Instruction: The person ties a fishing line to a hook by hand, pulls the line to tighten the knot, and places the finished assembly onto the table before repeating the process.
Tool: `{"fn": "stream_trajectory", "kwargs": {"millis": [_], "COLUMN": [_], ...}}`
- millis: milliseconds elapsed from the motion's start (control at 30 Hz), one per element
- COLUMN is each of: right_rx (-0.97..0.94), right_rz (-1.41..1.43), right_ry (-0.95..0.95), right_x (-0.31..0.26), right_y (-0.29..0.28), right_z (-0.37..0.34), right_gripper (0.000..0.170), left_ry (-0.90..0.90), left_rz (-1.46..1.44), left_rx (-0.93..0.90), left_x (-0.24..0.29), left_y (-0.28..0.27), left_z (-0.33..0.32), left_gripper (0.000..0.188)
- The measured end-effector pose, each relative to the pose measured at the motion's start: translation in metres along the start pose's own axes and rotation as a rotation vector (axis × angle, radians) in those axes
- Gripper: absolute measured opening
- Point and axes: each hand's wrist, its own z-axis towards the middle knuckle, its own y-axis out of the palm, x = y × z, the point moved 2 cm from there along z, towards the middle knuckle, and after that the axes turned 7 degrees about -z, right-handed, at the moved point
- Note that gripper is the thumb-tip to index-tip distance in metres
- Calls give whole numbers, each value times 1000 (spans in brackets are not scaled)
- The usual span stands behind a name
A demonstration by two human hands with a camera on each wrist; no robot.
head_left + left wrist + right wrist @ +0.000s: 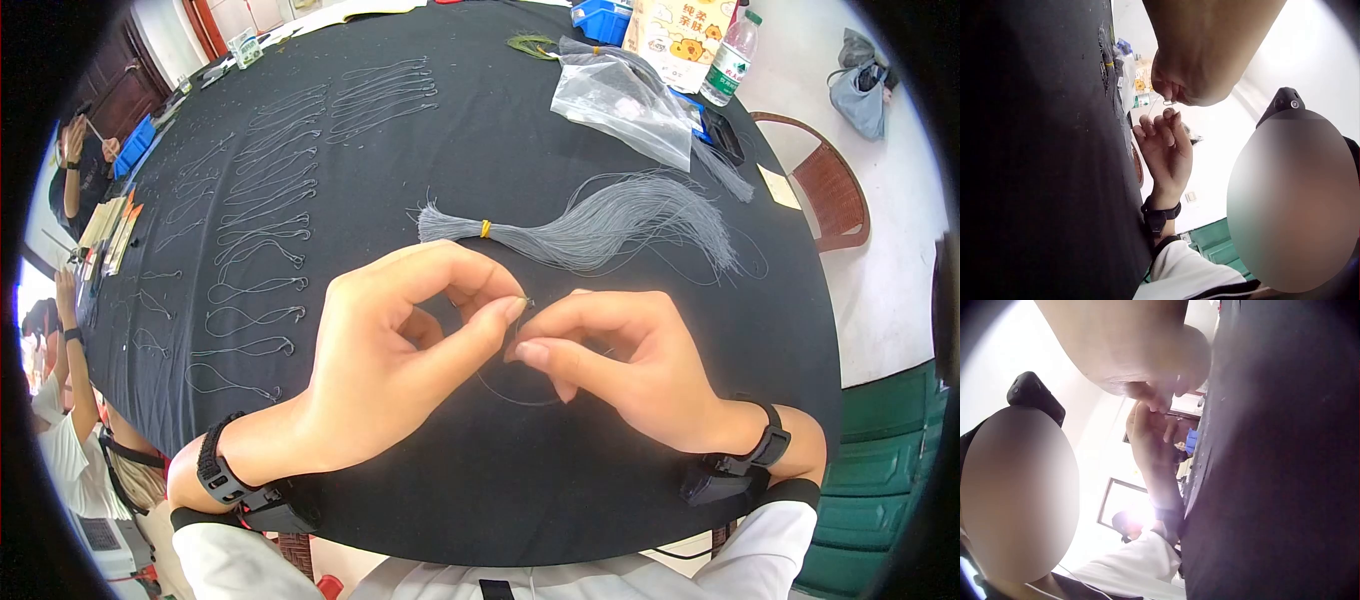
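Note:
In the head view the left hand pinches a tiny dark piece between thumb and index finger. Close beside it on the right, the right hand holds thumb and index finger together on a thin grey strand. A loop of that strand hangs below the two hands over the black cloth. The left wrist view shows a small loop at the fingertips of the left hand, with the right hand just below. Fingertips nearly meet in the right wrist view, where detail is blurred.
Beyond the hands lies a grey strand bundle tied with a yellow band. Looped strands lie in rows at the left. A plastic bag, a bottle and a paper slip are at the back right. Other people sit at the left.

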Motion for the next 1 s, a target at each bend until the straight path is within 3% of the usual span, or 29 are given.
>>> {"fn": "stream_trajectory", "kwargs": {"millis": [233, 533, 633, 733, 1000], "right_rx": [37, -5, 49, 181, 149], "right_rz": [-86, -120, -116, -313, -457], "right_ry": [-69, 24, -42, -390, -330], "right_x": [-4, -8, -8, 0, -7], "right_y": [-1, -7, -3, -3, -4], "right_z": [0, 1, 0, 5, 1], "right_gripper": [15, 13, 11, 8, 13], "left_ry": [66, 214, 244, 274, 309], "left_rz": [77, 215, 234, 248, 282], "left_rx": [-12, -28, -37, -36, -35], "left_x": [-2, -2, -3, -4, -3], "left_y": [-2, -4, -5, -6, -6], "left_z": [0, 3, 4, 5, 5], "left_gripper": [9, 9, 10, 11, 12]}}
